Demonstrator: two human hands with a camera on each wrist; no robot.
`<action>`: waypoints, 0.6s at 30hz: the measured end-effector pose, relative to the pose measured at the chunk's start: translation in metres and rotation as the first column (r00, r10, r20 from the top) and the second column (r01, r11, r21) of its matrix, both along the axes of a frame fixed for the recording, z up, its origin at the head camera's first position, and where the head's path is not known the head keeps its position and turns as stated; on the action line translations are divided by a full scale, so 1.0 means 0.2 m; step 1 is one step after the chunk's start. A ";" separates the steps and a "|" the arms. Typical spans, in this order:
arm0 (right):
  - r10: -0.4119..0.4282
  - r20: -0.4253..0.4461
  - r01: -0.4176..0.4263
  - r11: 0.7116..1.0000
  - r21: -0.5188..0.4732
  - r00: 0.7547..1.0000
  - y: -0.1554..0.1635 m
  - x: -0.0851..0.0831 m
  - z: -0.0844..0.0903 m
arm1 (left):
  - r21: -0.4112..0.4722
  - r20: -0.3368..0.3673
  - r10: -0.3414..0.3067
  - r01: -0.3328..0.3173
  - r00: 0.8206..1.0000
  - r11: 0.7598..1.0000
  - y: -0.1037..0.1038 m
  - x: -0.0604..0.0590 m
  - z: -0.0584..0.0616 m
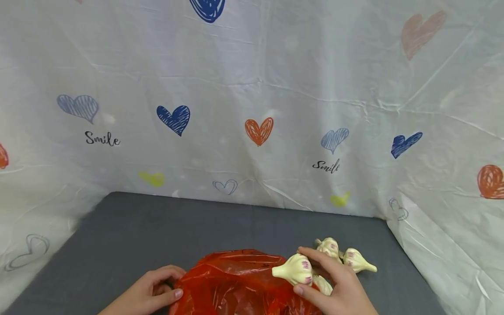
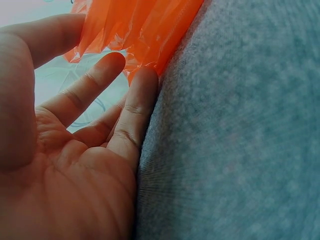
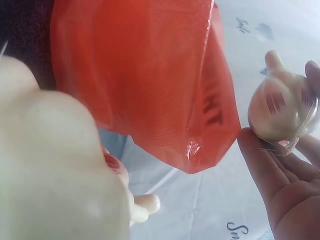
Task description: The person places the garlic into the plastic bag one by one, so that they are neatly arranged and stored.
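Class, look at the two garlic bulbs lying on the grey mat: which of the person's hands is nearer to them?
Right. The right hand, holding another garlic bulb, lies beside the two cream garlic bulbs; the left hand pinches the red plastic bag across from them.

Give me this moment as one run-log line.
left hand: pinches bag edge | right hand: holds garlic | more garlic on table

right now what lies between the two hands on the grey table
The crumpled red plastic bag lies between them in the head view: the left hand grips its edge, and the right hand holds a cream garlic bulb at its other side.
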State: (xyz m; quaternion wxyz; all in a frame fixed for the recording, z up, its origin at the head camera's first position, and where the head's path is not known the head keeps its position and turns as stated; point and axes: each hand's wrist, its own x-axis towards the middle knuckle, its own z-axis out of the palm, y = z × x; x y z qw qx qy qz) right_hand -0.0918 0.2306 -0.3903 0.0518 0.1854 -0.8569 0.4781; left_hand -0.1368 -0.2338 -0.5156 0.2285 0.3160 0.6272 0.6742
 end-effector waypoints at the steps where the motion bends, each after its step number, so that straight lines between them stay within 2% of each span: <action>1: -0.004 0.011 0.004 1.000 0.002 1.000 0.00 0.00 0.00 | 0.000 -0.001 0.001 -0.001 1.000 1.000 0.00 0.00 0.00; 11: 0.023 0.032 -0.024 0.999 0.024 0.999 -0.02 -0.01 -0.01 | -0.034 -0.008 0.014 -0.014 1.000 0.999 -0.01 0.00 0.03; 18: 0.044 0.118 -0.046 0.999 0.008 0.992 -0.04 0.00 -0.02 | -0.033 0.016 0.006 -0.005 1.000 0.999 -0.01 0.01 0.02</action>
